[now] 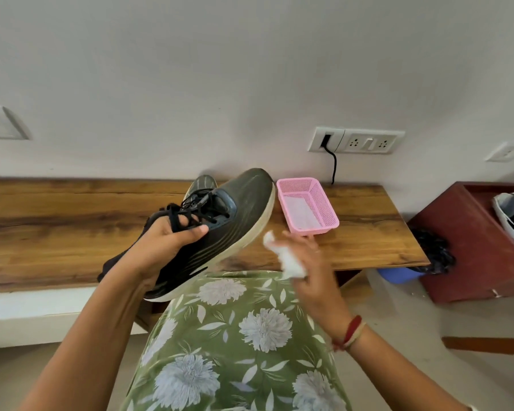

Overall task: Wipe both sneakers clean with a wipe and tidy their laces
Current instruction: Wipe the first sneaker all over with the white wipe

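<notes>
Dark sneaker [238, 215] diagonal, toe up-right, left hand [166, 242] gripping; right hand [310, 264] clutching wipe [289, 260].

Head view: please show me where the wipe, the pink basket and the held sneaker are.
wipe [290, 264], head view, on its crumpled white middle.
pink basket [324, 203], head view, on its right mesh wall.
held sneaker [241, 206], head view, on the dark side of its upper.
</notes>
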`<action>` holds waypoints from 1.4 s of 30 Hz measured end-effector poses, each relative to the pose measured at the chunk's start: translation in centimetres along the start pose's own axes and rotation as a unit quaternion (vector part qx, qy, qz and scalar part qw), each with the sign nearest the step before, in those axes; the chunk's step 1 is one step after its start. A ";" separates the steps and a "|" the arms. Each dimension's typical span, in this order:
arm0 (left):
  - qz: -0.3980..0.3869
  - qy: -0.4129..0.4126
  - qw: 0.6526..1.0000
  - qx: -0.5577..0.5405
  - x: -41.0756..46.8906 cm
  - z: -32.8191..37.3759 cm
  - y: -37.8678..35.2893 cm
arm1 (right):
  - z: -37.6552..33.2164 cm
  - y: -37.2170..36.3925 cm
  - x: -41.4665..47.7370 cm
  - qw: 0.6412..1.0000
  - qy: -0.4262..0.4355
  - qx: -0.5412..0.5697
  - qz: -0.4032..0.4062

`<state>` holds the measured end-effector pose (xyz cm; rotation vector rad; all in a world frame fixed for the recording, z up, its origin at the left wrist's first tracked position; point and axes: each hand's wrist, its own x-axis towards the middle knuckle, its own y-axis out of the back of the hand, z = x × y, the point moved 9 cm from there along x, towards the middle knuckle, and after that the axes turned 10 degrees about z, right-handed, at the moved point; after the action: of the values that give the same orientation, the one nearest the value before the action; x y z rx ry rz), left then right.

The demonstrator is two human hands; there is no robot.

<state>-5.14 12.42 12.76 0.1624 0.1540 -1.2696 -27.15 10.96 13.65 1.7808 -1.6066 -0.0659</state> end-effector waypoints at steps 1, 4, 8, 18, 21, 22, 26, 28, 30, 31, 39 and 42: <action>-0.003 -0.001 1.000 -0.002 0.0 0.1 0.1 | 1.2 2.1 0.7 0.988 -0.093 0.094 0.084; -0.015 -0.001 1.000 0.013 -0.2 -0.1 -0.3 | 4.1 6.2 1.9 0.880 -0.266 0.280 0.277; -0.033 0.009 0.999 0.007 -0.5 -0.8 -1.3 | 3.1 6.0 3.5 0.894 -0.223 0.277 0.271; -0.068 0.013 0.998 0.011 -0.8 -0.9 -2.5 | -2.9 -3.0 1.4 0.934 0.230 -0.273 -0.001; -0.072 0.019 0.997 0.025 -0.8 -1.8 -2.1 | -2.3 -3.1 0.9 0.926 0.261 -0.272 -0.028; -0.071 0.024 0.997 0.021 -0.8 -2.1 -2.0 | -1.9 -2.8 1.2 0.914 0.271 -0.301 -0.028; -0.070 0.032 0.997 0.024 -0.9 -2.5 -2.2 | -1.8 -2.7 2.0 0.927 0.226 -0.300 -0.017; -0.065 0.040 0.996 0.042 -0.7 -2.9 -2.0 | -2.5 -3.6 1.1 0.956 0.202 -0.209 -0.048; -0.059 0.046 0.995 0.060 -0.4 -3.4 -1.3 | -1.8 -2.6 1.7 0.998 0.015 0.001 -0.066; -0.056 0.048 0.995 0.064 -0.4 -3.5 -1.0 | -0.8 -1.5 2.3 0.987 -0.101 0.123 -0.032; -0.062 0.066 0.993 0.072 -0.2 -4.1 -0.1 | 4.4 -0.3 2.4 0.700 -0.492 0.513 0.067; -0.045 0.071 0.994 0.066 -0.1 -4.4 -0.1 | 4.2 -0.8 2.1 0.680 -0.500 0.533 0.060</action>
<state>-5.35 13.39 8.46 0.3624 0.2018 -1.3579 -28.03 7.11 10.97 2.7454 -2.9581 -0.0414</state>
